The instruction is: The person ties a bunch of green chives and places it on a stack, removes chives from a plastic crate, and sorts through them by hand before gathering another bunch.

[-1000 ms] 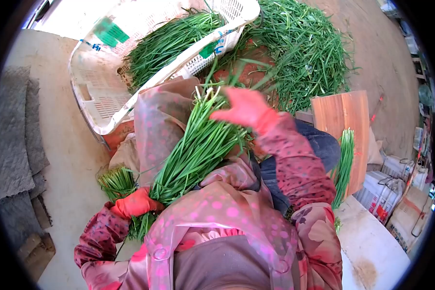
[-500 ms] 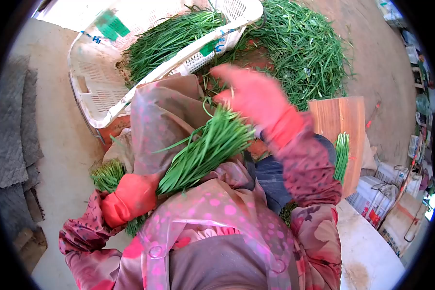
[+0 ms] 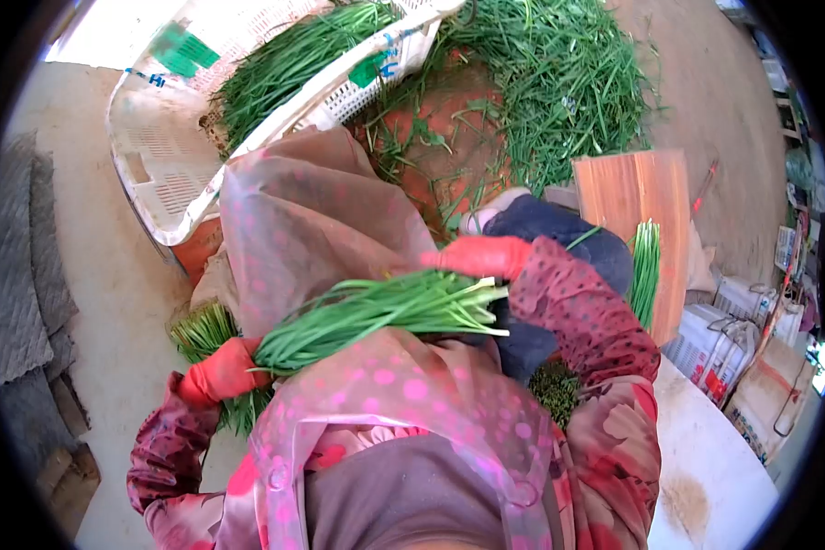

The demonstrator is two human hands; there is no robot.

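Note:
A bunch of long green leaves with pale stem ends, like garlic chives [image 3: 376, 307], lies across my lap, stems to the right. My left hand [image 3: 218, 374], in a red glove, is closed at the leafy end; its fingertips are partly hidden. Against the far side of the bunch near the stems is my right hand [image 3: 481, 257], also red-gloved, with fingers stretched out and slightly blurred. Next to my left hand stands another green bundle [image 3: 203, 332], cut ends up.
A white plastic basket [image 3: 160, 174] holding greens [image 3: 302, 69] stands far left. Loose greens [image 3: 568, 92] are heaped on the floor beyond. To the right, a wooden board [image 3: 614, 197] carries a small bunch [image 3: 645, 275]. Wrapped packages [image 3: 715, 353] lie farther right.
The bunch has swung from slanting upward to lying nearly level across my lap. My right hand has come down and nearer to its stem end. My left hand has shifted slightly left.

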